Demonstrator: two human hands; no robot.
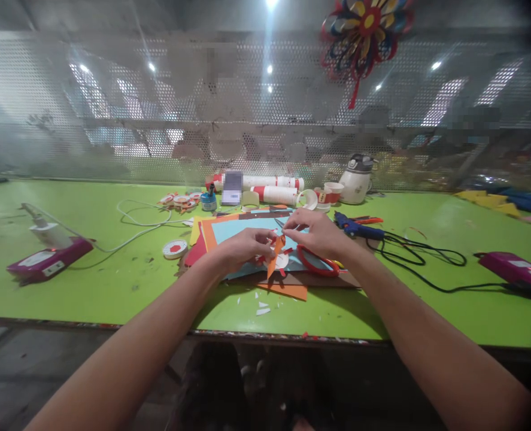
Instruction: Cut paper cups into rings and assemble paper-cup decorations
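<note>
My left hand (251,246) is closed on a narrow strip of orange paper (273,260), which hangs down from its fingertips. My right hand (315,232) pinches at the upper end of the same strip, fingertips close together. Below the strip lies a white round piece (283,261) with red tabs, partly hidden by the paper and the left fingers. Red-handled scissors (321,268) rest under my right hand on a stack of coloured sheets, with light blue paper (229,230) on top.
Left of the stack lies a white disc (174,248) with a red centre. A blue glue gun (357,226) with a black cable is at right. Behind stand a phone (232,188), paper-cup stacks (276,195) and a white jug (355,182). Purple power strips (49,260) flank both sides.
</note>
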